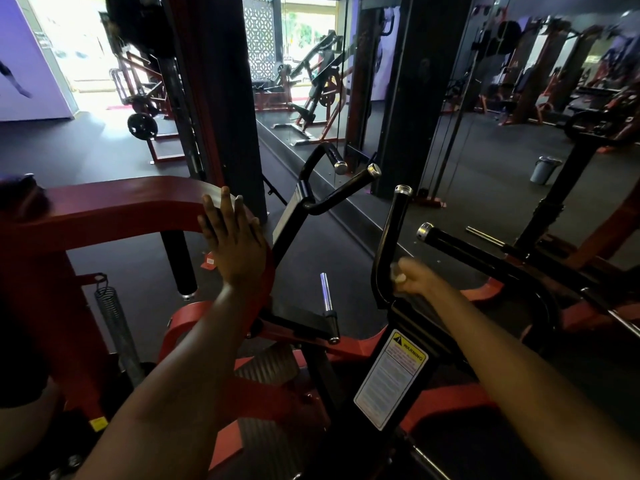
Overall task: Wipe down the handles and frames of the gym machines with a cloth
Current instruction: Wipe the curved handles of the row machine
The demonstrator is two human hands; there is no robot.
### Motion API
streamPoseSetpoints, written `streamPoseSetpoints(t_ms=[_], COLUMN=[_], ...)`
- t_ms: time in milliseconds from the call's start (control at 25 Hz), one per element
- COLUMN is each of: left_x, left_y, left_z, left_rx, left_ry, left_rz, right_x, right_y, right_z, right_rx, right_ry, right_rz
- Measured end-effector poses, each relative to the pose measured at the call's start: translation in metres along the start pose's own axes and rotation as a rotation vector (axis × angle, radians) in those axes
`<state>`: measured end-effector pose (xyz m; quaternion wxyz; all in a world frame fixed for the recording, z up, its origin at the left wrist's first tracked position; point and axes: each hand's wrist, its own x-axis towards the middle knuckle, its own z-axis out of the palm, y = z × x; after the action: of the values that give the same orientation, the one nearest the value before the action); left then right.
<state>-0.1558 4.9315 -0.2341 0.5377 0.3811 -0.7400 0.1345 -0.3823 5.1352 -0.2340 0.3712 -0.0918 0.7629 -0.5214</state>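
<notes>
Gym floor below: left hand [235, 237] flat on frame [121, 209]; right hand [412, 278], blurred, wipes handle [388, 244] with pale cloth [396, 273]; next, slide upward.

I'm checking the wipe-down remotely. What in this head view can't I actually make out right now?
- Cloth: not plainly visible; only a pale blurred bit at the right hand on the black handle.
- Warning label: small print too small to read.
- Left hand covers part of the red frame.
</notes>
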Motion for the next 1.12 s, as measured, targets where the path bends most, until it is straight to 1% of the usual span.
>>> streamPoseSetpoints(t_ms=[40, 80, 120, 160, 240, 280, 320, 360, 400, 440, 480, 520, 560, 600, 640, 720, 760, 800, 840, 880, 920, 960, 1000, 1040, 1080, 1120], left_x=[0.0, 0.0, 0.0, 0.0, -0.001, -0.001, 0.0, 0.0, -0.001, -0.002, -0.002, -0.003, -0.003, -0.003, -0.003, -0.002, -0.001, -0.001, -0.001, -0.001, -0.002, -0.003, -0.003, -0.003, -0.004, -0.004], left_y=[0.0, 0.001, 0.001, 0.001, 0.0, 0.0, 0.001, 0.002, 0.003, 0.004, 0.006, 0.007, 0.006, 0.006, 0.006, 0.005, 0.005, 0.005, 0.004, 0.003, 0.003, 0.003, 0.004, 0.004, 0.003, 0.003], left_z=[0.0, 0.001, 0.001, 0.002, 0.003, 0.003, 0.002, 0.0, -0.001, -0.003, -0.005, -0.005, -0.005, -0.006, -0.005, -0.004, -0.003, -0.002, -0.002, -0.001, -0.001, -0.002, -0.003, -0.003, -0.003, -0.003], left_rx=[-0.003, -0.001, 0.003, 0.006, -0.002, -0.005, -0.011, -0.019, -0.025, -0.031, -0.039, -0.044, -0.043, -0.037, -0.032, -0.032, -0.029, -0.021, -0.018, -0.018, -0.018, -0.017, -0.02, -0.025, -0.026, -0.022], left_ry=[0.004, 0.014, 0.023, 0.032, 0.041, 0.042, 0.036, 0.026, 0.014, 0.004, 0.0, -0.002, -0.006, -0.009, -0.012, -0.021, -0.022, -0.021, -0.019, -0.016, -0.01, -0.005, -0.003, -0.003, -0.004, -0.005], left_rz=[0.001, 0.0, -0.004, -0.009, -0.013, -0.012, -0.019, -0.025, -0.026, -0.027, -0.031, -0.033, -0.031, -0.03, -0.034, -0.044, -0.036, -0.025, -0.022, -0.024, -0.026, -0.029, -0.03, -0.026, -0.019, -0.015], right_x=[0.006, 0.008, 0.006, 0.004, -0.003, -0.008, -0.016, -0.025, -0.032, -0.04, -0.04, -0.035, -0.025, -0.01, 0.003, 0.011, 0.01, 0.002, 0.003, 0.0, 0.001, 0.005, 0.01, 0.006, 0.004, 0.001], right_y=[-0.012, -0.021, -0.023, -0.02, -0.001, 0.007, 0.009, 0.003, -0.012, -0.032, -0.053, -0.072, -0.085, -0.091, -0.091, -0.062, -0.042, -0.025, -0.015, -0.017, -0.029, -0.043, -0.054, -0.062, -0.066, -0.067], right_z=[0.004, 0.01, 0.016, 0.02, 0.024, 0.026, 0.027, 0.027, 0.029, 0.032, 0.032, 0.031, 0.026, 0.021, 0.014, 0.011, 0.016, 0.021, 0.025, 0.027, 0.024, 0.014, 0.006, 0.002, 0.0, -0.001], right_rx=[0.183, 0.3, 0.334, 0.287, 0.104, -0.036, -0.239, -0.505, -0.736, -0.887, -0.949, -0.98, -1.06, -1.154, -1.259, -1.452, -1.534, -1.562, -1.657, -1.77, -1.774, -1.751, -1.781, -1.79, -1.83, -1.884], right_ry=[0.051, 0.122, 0.2, 0.263, 0.287, 0.246, 0.204, 0.218, 0.318, 0.438, 0.521, 0.576, 0.608, 0.617, 0.615, 0.614, 0.584, 0.437, 0.34, 0.303, 0.311, 0.364, 0.42, 0.462, 0.456, 0.379], right_rz=[-0.026, -0.076, -0.134, -0.174, -0.166, -0.15, -0.138, -0.196, -0.32, -0.5, -0.695, -0.828, -0.879, -0.865, -0.807, -0.669, -0.675, -0.664, -0.681, -0.689, -0.757, -0.842, -0.93, -0.971, -1.005, -1.03])
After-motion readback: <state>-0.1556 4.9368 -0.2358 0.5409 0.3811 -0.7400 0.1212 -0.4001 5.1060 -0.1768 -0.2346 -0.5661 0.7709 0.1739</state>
